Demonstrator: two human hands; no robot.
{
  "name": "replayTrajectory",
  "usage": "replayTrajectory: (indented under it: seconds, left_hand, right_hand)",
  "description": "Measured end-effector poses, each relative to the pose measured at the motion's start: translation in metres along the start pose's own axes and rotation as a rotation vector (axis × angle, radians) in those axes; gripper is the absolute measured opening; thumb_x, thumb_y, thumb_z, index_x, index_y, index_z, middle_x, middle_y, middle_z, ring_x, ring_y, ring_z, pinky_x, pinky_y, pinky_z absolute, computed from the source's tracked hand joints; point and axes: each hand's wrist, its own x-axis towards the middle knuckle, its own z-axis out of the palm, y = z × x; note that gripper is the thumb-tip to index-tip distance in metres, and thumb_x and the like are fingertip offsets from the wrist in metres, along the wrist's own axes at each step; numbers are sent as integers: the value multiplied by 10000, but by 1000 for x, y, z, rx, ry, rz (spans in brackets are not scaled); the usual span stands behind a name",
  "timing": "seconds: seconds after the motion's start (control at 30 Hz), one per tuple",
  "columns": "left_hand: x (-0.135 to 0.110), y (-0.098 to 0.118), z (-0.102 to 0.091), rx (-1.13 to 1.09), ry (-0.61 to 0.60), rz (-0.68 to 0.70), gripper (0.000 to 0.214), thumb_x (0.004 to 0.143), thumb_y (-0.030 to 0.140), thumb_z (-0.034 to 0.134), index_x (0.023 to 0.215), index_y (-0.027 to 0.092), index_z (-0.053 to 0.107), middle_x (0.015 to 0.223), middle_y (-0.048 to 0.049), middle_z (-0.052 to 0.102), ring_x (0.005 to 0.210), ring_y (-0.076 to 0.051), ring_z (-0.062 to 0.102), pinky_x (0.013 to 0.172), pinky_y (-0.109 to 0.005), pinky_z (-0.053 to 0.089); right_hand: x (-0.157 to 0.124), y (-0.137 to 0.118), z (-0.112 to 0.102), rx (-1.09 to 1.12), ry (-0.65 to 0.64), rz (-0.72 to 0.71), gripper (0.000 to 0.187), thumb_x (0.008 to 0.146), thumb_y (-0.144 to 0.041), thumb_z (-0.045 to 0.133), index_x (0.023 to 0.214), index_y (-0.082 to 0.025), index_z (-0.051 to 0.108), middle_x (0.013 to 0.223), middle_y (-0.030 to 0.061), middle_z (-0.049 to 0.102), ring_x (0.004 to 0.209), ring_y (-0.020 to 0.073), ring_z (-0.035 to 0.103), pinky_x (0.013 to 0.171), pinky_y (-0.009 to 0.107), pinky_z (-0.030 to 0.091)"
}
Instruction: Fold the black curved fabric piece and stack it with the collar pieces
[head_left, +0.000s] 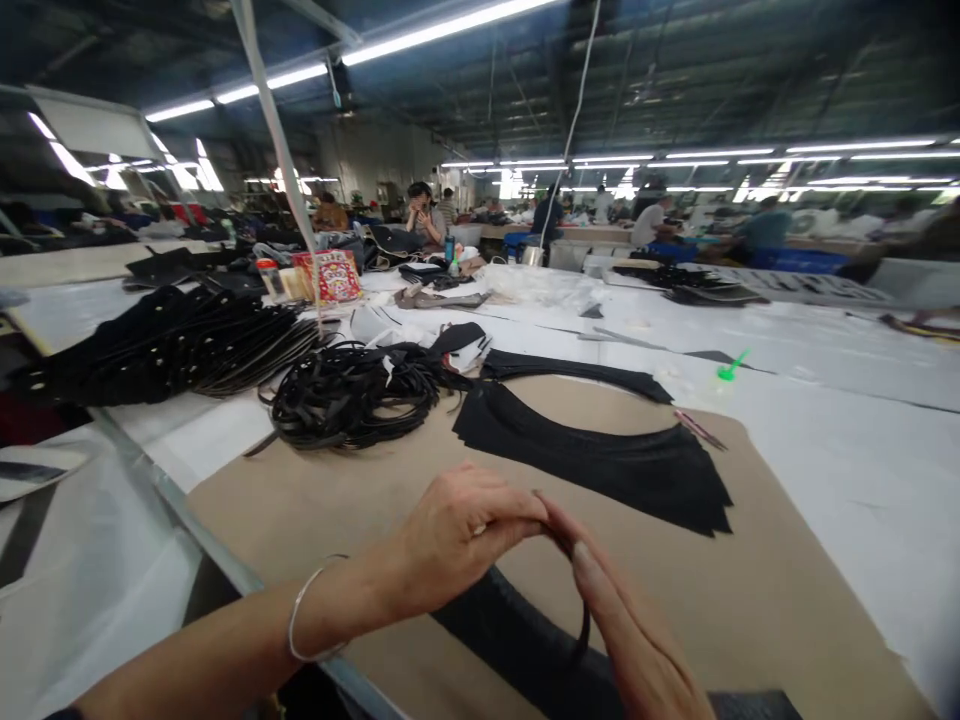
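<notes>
A thin black strip (583, 612) is held low in the middle of the view, just above the near edge of a brown board (322, 505). Its upper end is pinched where the fingertips of both hands meet. The left hand (457, 540) is curled, with thumb and fingers closed on the strip, and a thin bangle (304, 620) is worn on its wrist. The right hand (637, 640) is stretched out longer, and the strip is gripped between its thumb and fingers and hangs down in a loop beneath them. A curved black piece (517, 635) is seen lying on the board directly below both hands; whether the strip is joined to it cannot be told.

Further out on the board, a stack of curved black cut pieces (600, 465) is spread, with a pink pen (699, 428) at its right end. To the left of the stack, a tangle of black strips (349, 395) is heaped, partly off the board. A pile of black studded pieces (165, 345) is laid beyond it on the white table (825, 450). A green marker (732, 367) and a red box (337, 276) are set further back. A metal rail (180, 510) is run along the board's left side. Other people are seen seated at distant tables.
</notes>
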Motion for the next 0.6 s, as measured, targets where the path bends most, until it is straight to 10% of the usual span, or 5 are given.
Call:
replayTrajectory:
  seconds: [0.1,0.2,0.4,0.6]
  left_hand:
    - [-3,9,13,-158,-103,-157,163,918,251,568,969,208,716,706,12,646,668,-114,538,694,-231,368]
    - [-11,4,21,-418,-270,-469,176,854,290,617,972,181,690,573,66,457,545,-86,387,526,-197,292]
    - [-25,-4,24,-729,-640,-703,162,706,262,703,756,124,633,663,49,518,616,-79,412,571,-177,310]
    - [-25,13,30,-687,-877,-675,327,731,358,706,987,170,630,706,46,530,621,-91,466,548,-167,357]
  right_hand:
    - [6,-8,2,468,-223,279,494,891,-589,478,1200,-210,549,608,-58,477,473,108,492,644,306,534]
    - [-7,-1,-3,610,-354,500,519,783,-618,632,1078,-198,560,586,-103,363,371,18,199,368,174,271]
    - [-44,18,-28,539,-429,618,545,752,-711,589,870,-179,594,545,-98,294,427,30,209,401,184,139]
    - [-57,26,-24,329,-491,554,401,798,-573,590,753,-176,557,509,-82,339,447,56,267,412,203,164]
